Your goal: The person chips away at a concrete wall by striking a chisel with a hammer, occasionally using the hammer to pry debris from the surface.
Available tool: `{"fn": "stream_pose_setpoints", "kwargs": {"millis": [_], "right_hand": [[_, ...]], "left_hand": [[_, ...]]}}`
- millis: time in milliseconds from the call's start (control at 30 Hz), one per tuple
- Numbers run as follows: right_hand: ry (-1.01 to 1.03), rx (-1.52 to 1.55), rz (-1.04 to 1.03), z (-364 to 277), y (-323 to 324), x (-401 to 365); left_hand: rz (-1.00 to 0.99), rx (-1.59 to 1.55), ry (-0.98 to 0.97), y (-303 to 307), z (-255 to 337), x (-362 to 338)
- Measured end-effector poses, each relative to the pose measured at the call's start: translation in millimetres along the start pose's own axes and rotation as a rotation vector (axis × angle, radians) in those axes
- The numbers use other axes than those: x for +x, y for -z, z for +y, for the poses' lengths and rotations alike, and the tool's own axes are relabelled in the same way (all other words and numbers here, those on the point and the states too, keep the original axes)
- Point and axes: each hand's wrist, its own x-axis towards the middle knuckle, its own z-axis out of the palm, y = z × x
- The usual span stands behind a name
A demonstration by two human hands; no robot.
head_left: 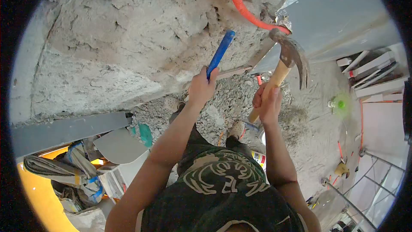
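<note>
My left hand [201,88] is closed around a blue chisel [221,51], which slants up and to the right in front of the rough concrete wall [146,47]. In my right hand [268,105] is a claw hammer [279,71], gripped by its pale wooden handle. Its worn metal head is raised, claw curving down on the right. An orange corrugated conduit [240,6] comes down the wall and ends close to the hammer head in this view.
Broken concrete rubble [219,103] lies around my feet under the wall. A grey beam [73,131] and rolled sheets [51,169] are at lower left. On the right are stacked white lengths [377,73] and a metal frame [365,189]. A grey panel [334,13] adjoins the wall.
</note>
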Motion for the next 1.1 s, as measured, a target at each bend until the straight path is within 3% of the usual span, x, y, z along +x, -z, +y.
{"fn": "stream_pose_setpoints", "kwargs": {"millis": [133, 200, 333, 400, 433, 500, 733, 833, 1100], "right_hand": [[0.038, -0.095, -0.035, -8.0, -17.9, -16.2], [0.261, 0.134, 0.019, -3.7, -34.7, -22.3], [0.399, 0.365, -0.071, 46.6, -41.4, 8.1], [0.097, -0.454, -0.127, 90.2, -34.6, 26.2], [0.103, -0.454, -0.127, 94.4, -31.8, 25.7], [-0.296, 0.033, 0.095, 96.7, -30.7, 29.7], [0.042, -0.071, 0.094, 14.9, -8.7, -3.0], [0.083, -0.132, 0.046, 6.7, -2.1, -5.6], [0.026, -0.212, -0.026, 5.6, -7.7, -22.5]], "left_hand": [[-0.032, 0.052, -0.006, -0.9, -1.6, 6.1], [-0.022, 0.076, 0.015, -3.5, 1.2, 3.9], [-0.014, 0.146, 0.041, -5.6, 3.9, 2.6], [-0.017, 0.126, 0.053, -3.7, 7.3, 1.3], [-0.020, 0.106, 0.069, -2.2, 9.2, 0.5], [-0.020, 0.132, 0.066, -2.5, 1.6, 3.8], [-0.023, 0.118, 0.028, 3.8, -7.7, 8.4], [0.007, 0.162, -0.133, 4.0, 11.9, -10.5], [0.037, -0.085, -0.042, 3.3, 17.2, 3.3]]}}
